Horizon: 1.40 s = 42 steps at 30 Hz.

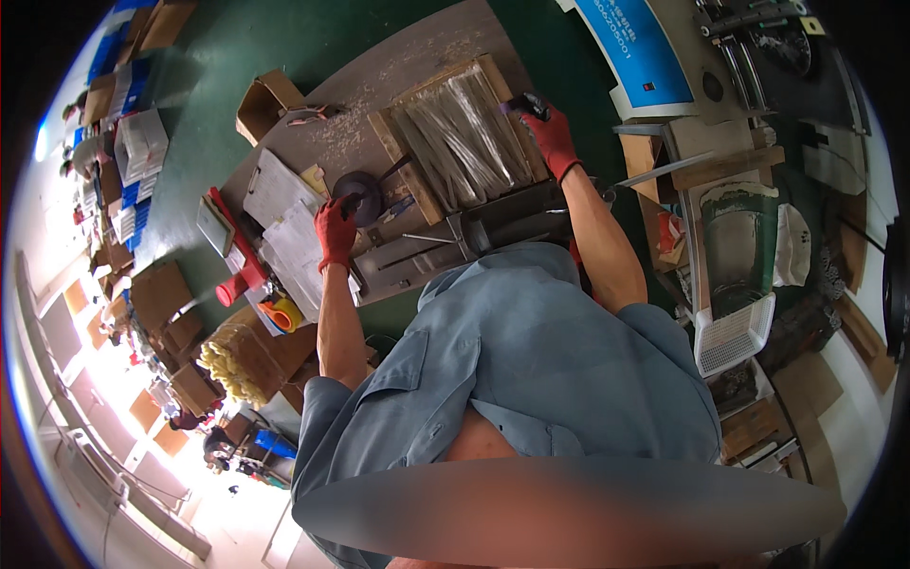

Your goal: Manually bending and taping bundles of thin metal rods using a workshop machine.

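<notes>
"While both arms reach over the brown table [427,43], how many things lie near the hands?"

"One wooden tray [403,166], one dark ring [356,180] and one open cardboard box [254,112]. The tray holds lots of thin, shiny strips [460,142], too close together to count."

"Where is the tray, and where is there room?"

"It sits slantwise on the right part of the table. The ring lies just left of it, so the gap there is small. Bare table top, with pale crumbs [346,137] on it, is open between the box and the tray. Past the table's edge is green floor [555,57]."

"And the hands?"

"Two, both in red gloves. The left hand [336,232] is half curled at the ring's near left rim, but nobody can tell if it grips. Its forearm points nearly straight ahead. The right hand [553,140] is by the tray's right wall, fingers bent around a small dark thing [524,104]. Its arm leans left, elbow out wide."
</notes>
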### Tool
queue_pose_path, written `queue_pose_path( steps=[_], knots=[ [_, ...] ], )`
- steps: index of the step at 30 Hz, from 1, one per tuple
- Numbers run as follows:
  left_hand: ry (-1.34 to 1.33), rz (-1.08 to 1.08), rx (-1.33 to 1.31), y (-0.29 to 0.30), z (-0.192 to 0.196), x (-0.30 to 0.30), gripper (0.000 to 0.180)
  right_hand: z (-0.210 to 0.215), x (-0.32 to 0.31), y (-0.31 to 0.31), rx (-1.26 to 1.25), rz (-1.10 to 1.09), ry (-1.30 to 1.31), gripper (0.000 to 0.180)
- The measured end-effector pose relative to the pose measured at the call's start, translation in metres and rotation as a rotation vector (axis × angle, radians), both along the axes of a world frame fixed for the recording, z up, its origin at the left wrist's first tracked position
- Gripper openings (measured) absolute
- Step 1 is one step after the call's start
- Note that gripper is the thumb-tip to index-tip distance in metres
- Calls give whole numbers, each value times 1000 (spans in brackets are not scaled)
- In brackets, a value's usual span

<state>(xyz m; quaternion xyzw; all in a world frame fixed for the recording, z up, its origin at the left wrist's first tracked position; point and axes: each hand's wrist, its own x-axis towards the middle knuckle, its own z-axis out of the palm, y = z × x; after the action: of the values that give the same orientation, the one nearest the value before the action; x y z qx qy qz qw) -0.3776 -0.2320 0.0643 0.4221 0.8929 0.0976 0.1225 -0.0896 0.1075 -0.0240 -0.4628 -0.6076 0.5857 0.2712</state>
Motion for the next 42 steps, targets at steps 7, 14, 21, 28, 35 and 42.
queue_pose_path(
  steps=[7, 14, 21, 28, 35, 42],
  knots=[
    [-81, 56, 96, -11, 2, -8, 27, 65, 14, -30, 808, 133, -829, 44],
    [-562, 101, 217, -18, 0, -22, 34, 95, -71, -153, 839, 869, -198, 17],
    [-960, 287, 528, -1, 4, -32, 40, -25, -168, -248, 1391, 1217, -508, 16],
    [-1008, 263, 476, -9, 0, -42, 48, -52, -180, -262, 1322, 1345, -821, 24],
    [-967, 196, 267, -29, -3, -52, 48, 55, -139, -236, 1152, 1348, -842, 22],
    [-970, 174, 211, -59, -1, -51, 37, 79, -114, -205, 165, 1082, -353, 25]
  ],
)
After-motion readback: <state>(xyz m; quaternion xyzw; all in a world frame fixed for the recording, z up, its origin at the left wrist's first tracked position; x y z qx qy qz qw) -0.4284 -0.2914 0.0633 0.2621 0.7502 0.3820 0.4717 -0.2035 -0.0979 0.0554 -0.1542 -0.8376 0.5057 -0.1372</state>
